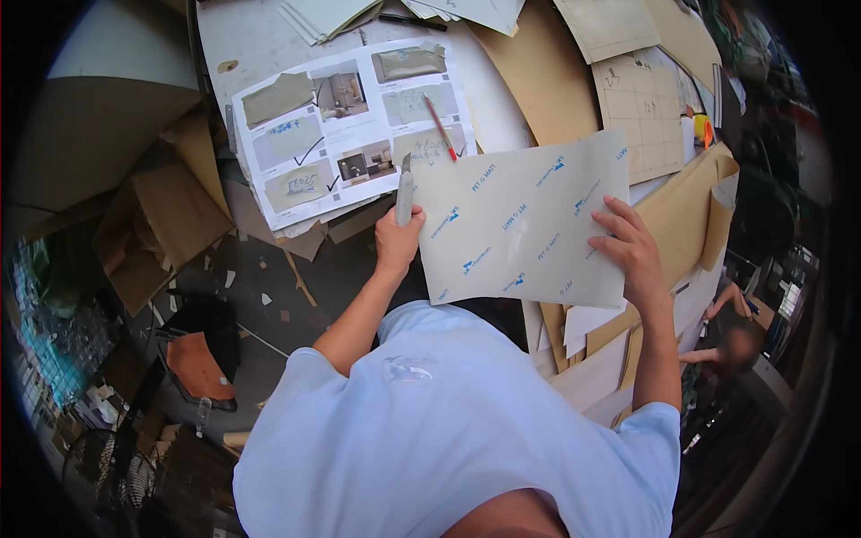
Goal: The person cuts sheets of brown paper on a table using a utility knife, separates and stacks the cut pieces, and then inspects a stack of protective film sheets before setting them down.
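My left hand (397, 240) is closed around a utility knife (404, 193), whose blade points up and away from me. Against that hand lies the left edge of a pale sheet (511, 255) printed with blue "PET G MATT" lettering. My right hand (633, 247) grips the sheet's right side, fingers over its top face and thumb hidden behind. Beyond the sheet is a printed page (336, 143) with photos, attached sample pieces and handwritten ticks. A red pen (439, 125) rests on that page, close to the sheet's upper left corner.
Brown boards (538, 67) and a marked panel (641, 117) cover the table's right side. An orange tape roll (702, 131) sits near them. Cardboard boxes (166, 211) and scraps lie on the floor at left. Another person's arm (726, 300) shows at far right.
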The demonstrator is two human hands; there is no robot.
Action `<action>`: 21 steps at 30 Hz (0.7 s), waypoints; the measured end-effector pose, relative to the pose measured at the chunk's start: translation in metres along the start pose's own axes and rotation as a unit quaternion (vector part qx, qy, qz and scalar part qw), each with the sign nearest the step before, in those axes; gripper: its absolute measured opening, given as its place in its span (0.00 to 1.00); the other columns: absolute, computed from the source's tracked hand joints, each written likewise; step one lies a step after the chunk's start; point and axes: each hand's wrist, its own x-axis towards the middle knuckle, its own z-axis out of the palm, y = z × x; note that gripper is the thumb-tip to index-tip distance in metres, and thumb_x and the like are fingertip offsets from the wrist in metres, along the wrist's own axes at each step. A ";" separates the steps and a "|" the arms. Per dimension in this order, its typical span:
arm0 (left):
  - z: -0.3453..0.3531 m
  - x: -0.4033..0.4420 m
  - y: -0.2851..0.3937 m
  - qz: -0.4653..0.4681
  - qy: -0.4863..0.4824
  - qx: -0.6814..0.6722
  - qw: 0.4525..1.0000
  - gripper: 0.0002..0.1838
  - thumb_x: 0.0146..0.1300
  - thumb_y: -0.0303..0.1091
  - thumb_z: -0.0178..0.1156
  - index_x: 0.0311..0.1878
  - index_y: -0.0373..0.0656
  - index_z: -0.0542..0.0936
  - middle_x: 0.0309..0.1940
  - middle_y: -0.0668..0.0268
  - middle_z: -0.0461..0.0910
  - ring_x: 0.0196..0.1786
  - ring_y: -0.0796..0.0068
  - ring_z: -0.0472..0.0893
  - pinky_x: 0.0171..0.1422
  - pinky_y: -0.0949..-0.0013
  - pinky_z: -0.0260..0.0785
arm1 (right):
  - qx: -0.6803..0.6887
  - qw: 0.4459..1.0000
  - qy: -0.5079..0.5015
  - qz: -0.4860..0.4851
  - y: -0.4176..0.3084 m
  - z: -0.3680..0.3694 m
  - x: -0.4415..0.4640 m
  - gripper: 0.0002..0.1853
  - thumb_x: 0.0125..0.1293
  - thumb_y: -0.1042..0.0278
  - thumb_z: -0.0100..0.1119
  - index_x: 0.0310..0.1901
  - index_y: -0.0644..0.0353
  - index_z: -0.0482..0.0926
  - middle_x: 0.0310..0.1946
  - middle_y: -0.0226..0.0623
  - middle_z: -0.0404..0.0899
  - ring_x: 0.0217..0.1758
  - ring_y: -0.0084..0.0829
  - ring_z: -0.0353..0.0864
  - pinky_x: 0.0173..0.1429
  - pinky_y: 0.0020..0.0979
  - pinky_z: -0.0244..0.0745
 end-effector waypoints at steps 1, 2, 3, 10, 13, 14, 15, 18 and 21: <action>0.000 0.001 -0.002 0.001 -0.002 0.000 1.000 0.11 0.57 0.33 0.67 0.41 0.38 0.85 0.32 0.63 0.85 0.36 0.76 0.83 0.45 0.69 0.74 | 0.001 1.000 0.002 0.001 -0.002 0.000 0.000 0.15 0.37 0.77 0.69 0.33 0.61 0.85 0.51 0.43 0.82 0.66 0.50 0.74 0.63 0.41 0.77; 0.001 0.002 -0.006 0.000 -0.002 -0.004 1.000 0.11 0.57 0.33 0.67 0.41 0.39 0.85 0.32 0.63 0.85 0.36 0.75 0.83 0.45 0.69 0.74 | 0.002 1.000 0.003 0.001 -0.003 -0.001 0.001 0.15 0.37 0.77 0.70 0.33 0.60 0.85 0.51 0.43 0.82 0.66 0.50 0.74 0.63 0.41 0.77; 0.001 0.003 -0.005 0.000 -0.002 -0.008 1.000 0.11 0.57 0.33 0.67 0.41 0.39 0.85 0.32 0.63 0.85 0.36 0.75 0.83 0.45 0.69 0.74 | 0.001 1.000 0.003 0.002 -0.004 0.000 0.001 0.15 0.37 0.77 0.70 0.33 0.60 0.85 0.51 0.43 0.82 0.66 0.50 0.74 0.63 0.41 0.77; 0.000 0.005 -0.008 -0.015 -0.014 0.000 1.000 0.11 0.57 0.34 0.68 0.40 0.39 0.85 0.32 0.63 0.85 0.35 0.75 0.82 0.45 0.69 0.74 | -0.002 1.000 0.007 0.001 -0.003 0.004 0.002 0.16 0.36 0.77 0.71 0.33 0.60 0.84 0.51 0.42 0.82 0.67 0.49 0.74 0.63 0.41 0.77; 0.002 0.007 -0.015 0.006 -0.013 -0.007 1.000 0.08 0.59 0.29 0.67 0.40 0.37 0.83 0.29 0.70 0.81 0.28 0.83 0.75 0.34 0.74 0.69 | -0.004 1.000 0.011 -0.001 -0.004 0.004 0.002 0.16 0.36 0.77 0.72 0.33 0.60 0.85 0.52 0.42 0.82 0.67 0.49 0.74 0.63 0.40 0.77; 0.003 0.009 -0.018 0.008 -0.015 -0.014 1.000 0.08 0.59 0.29 0.67 0.40 0.37 0.83 0.29 0.70 0.81 0.28 0.83 0.76 0.34 0.75 0.70 | -0.002 1.000 0.013 0.000 -0.005 0.004 0.003 0.16 0.36 0.77 0.72 0.33 0.59 0.85 0.52 0.41 0.82 0.67 0.48 0.74 0.63 0.40 0.77; 0.003 0.009 -0.018 0.010 -0.017 -0.022 1.000 0.08 0.59 0.29 0.66 0.40 0.37 0.82 0.29 0.70 0.81 0.28 0.83 0.76 0.34 0.75 0.70 | -0.002 1.000 0.013 0.001 -0.005 0.005 0.003 0.16 0.36 0.77 0.72 0.33 0.59 0.85 0.52 0.41 0.82 0.67 0.48 0.74 0.63 0.40 0.77; 0.003 0.009 -0.018 0.008 -0.018 -0.019 1.000 0.08 0.59 0.29 0.66 0.41 0.37 0.82 0.29 0.69 0.81 0.29 0.82 0.77 0.34 0.74 0.71 | -0.009 1.000 0.013 0.003 -0.005 0.005 0.003 0.16 0.36 0.77 0.72 0.33 0.59 0.85 0.52 0.41 0.82 0.67 0.48 0.74 0.63 0.40 0.77; 0.004 0.010 -0.020 0.001 -0.016 -0.036 0.999 0.08 0.59 0.29 0.67 0.41 0.37 0.82 0.30 0.69 0.82 0.29 0.82 0.78 0.34 0.74 0.71 | -0.010 1.000 0.012 0.008 -0.005 0.006 0.003 0.16 0.36 0.78 0.72 0.33 0.59 0.85 0.52 0.40 0.82 0.67 0.47 0.73 0.64 0.40 0.77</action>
